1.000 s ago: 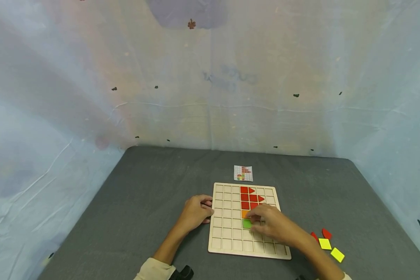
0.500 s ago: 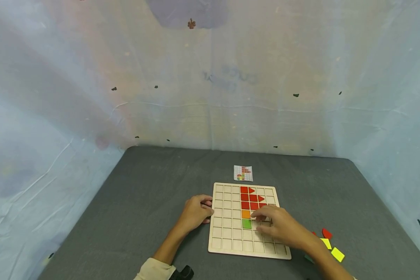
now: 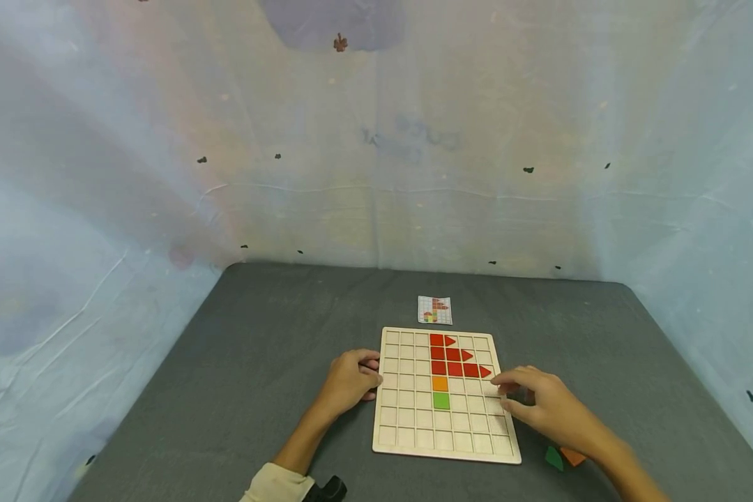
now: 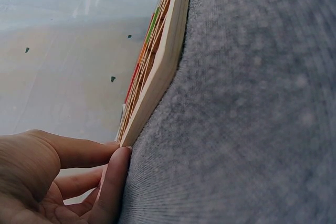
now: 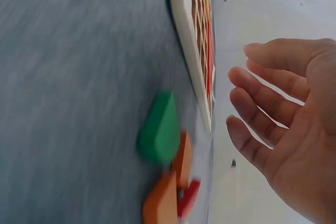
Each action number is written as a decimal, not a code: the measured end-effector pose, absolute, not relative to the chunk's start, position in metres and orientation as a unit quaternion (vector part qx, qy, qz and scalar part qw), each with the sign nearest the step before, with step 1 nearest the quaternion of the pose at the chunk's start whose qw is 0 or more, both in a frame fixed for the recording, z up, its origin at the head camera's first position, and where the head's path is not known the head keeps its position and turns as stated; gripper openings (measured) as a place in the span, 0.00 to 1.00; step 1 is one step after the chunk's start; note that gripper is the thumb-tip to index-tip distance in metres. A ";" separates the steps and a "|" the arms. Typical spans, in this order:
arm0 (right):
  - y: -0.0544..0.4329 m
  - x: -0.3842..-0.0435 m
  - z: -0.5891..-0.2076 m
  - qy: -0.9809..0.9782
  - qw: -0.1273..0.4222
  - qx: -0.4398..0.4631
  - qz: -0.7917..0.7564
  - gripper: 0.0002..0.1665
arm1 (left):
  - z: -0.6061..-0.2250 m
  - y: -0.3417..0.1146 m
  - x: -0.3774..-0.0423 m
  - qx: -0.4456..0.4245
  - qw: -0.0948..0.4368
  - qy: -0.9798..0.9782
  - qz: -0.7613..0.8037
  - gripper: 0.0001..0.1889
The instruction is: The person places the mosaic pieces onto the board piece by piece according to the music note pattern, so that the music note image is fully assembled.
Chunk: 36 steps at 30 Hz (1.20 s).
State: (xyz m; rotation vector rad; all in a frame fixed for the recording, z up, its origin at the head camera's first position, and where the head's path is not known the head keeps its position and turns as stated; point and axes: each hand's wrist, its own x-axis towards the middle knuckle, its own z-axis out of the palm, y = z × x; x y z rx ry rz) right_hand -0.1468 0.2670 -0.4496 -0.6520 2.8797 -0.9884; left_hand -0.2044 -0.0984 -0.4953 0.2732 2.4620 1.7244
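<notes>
A pale, creased sheet (image 3: 288, 209) filled the upper half of the head view, bearing a purple patch (image 3: 326, 21) and a brown leaf-shaped mark (image 3: 340, 43) near the top centre, plus scattered dark spots (image 3: 528, 170). A grey tabletop (image 3: 288, 314) spread across the lower half.

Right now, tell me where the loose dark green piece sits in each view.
Head: the dark green piece lies at lower right.
Left wrist: not in it.
Right wrist: the dark green piece lies just below centre.
Shared landmark: the wooden board, visible in all three.
</notes>
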 end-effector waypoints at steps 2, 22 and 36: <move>0.275 -0.144 -0.449 0.929 0.015 -0.196 -0.312 0.17 | -0.495 -0.099 -0.204 0.091 0.061 0.815 0.570 0.22; 0.338 -0.124 -0.463 0.950 0.047 -0.159 -0.266 0.23 | -0.492 -0.099 -0.202 0.089 0.063 0.814 0.571 0.22; 0.343 -0.123 -0.472 0.954 0.005 -0.188 -0.234 0.13 | -0.493 -0.099 -0.203 0.090 0.065 0.810 0.575 0.22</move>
